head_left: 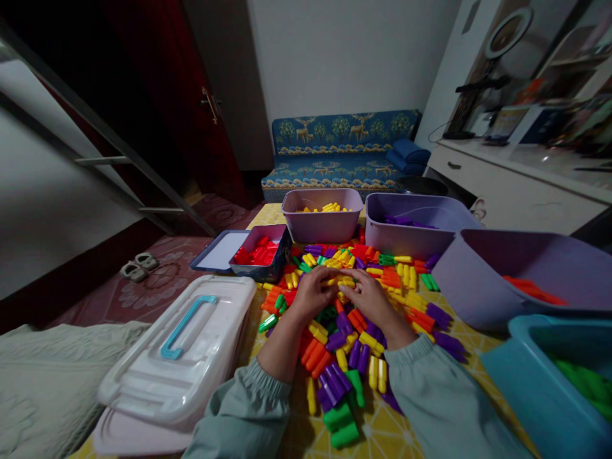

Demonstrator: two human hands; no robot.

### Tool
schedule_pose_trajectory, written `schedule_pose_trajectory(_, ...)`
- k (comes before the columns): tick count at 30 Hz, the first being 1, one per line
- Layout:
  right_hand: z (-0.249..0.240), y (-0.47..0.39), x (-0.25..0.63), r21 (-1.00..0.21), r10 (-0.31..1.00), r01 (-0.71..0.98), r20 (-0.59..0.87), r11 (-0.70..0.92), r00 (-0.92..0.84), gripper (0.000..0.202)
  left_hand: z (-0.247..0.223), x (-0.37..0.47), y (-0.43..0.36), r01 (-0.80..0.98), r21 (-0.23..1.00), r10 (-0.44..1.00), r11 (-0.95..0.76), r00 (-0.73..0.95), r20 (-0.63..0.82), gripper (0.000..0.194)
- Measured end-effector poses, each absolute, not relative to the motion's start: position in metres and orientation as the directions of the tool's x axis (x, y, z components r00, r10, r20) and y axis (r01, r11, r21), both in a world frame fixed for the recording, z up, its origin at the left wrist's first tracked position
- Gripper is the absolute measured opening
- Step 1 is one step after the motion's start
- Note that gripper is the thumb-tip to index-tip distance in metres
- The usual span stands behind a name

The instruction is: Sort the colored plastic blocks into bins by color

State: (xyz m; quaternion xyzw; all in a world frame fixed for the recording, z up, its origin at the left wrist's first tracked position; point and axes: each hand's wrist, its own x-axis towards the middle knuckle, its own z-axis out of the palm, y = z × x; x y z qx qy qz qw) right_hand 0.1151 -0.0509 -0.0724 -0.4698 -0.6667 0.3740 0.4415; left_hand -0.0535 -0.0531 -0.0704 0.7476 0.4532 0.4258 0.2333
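Fingers (329,273) half-curled, left hand (310,292) and right hand (370,297) angle inward over yellow pieces (345,282), their hold unclear.

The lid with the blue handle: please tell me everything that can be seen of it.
The lid looks like translucent whitish plastic, with rounded corners, ridged edges and a light-blue handle folded flat. It lies top up on a pale pink cover, left of the coloured pieces on the yellow cloth.

Loose grey-green sleeves (246,411), gathered ruffled cuffs (272,380); bare forearms (285,344), bare hands (312,293)
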Motion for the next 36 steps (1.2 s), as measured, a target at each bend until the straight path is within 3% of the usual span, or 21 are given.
schedule_pose_trajectory(6,-0.068,-0.053,0.114,-0.934,0.964,0.254,0.22,0.253,-0.151,0.047,-0.07,-0.052,-0.057,0.517,0.723,0.889,-0.458,0.261,0.377,0.054)
schedule_pose_trajectory(10,-0.07,-0.053,0.112,-0.955,0.961,0.173,0.208,0.239,-0.182,0.053,-0.071,-0.051,-0.058,0.422,0.787,0.89,-0.449,0.292,0.352,0.06)
schedule_pose_trajectory(15,-0.07,-0.056,0.112,-0.974,0.97,0.19,0.078,0.123,-0.229,0.054,-0.067,-0.051,-0.059,0.275,0.865,0.9,-0.419,0.255,0.354,0.057)
schedule_pose_trajectory(21,-0.065,-0.057,0.112,-0.983,0.976,0.144,0.083,0.113,-0.201,0.052,-0.07,-0.053,-0.057,0.372,0.796,0.876,-0.478,0.27,0.401,0.063)
schedule_pose_trajectory(25,-0.072,-0.052,0.113,-0.978,0.983,0.178,0.076,0.106,-0.17,0.05,-0.073,-0.054,-0.055,0.358,0.821,0.896,-0.444,0.161,0.414,0.048)
schedule_pose_trajectory(30,-0.079,-0.047,0.117,-0.956,0.987,0.244,0.154,0.161,-0.046,0.05,-0.071,-0.056,-0.052,0.101,0.944,0.946,-0.315,-0.047,0.321,0.03)
schedule_pose_trajectory(33,-0.071,-0.049,0.118,-0.922,0.964,0.295,0.265,0.249,0.014,0.048,-0.066,-0.056,-0.052,-0.073,0.964,0.966,-0.255,-0.069,0.25,0.038)
schedule_pose_trajectory(36,-0.058,-0.055,0.113,-0.934,0.971,0.268,0.237,0.235,-0.026,0.04,-0.062,-0.054,-0.053,-0.16,0.967,0.98,-0.198,-0.055,0.191,0.05)
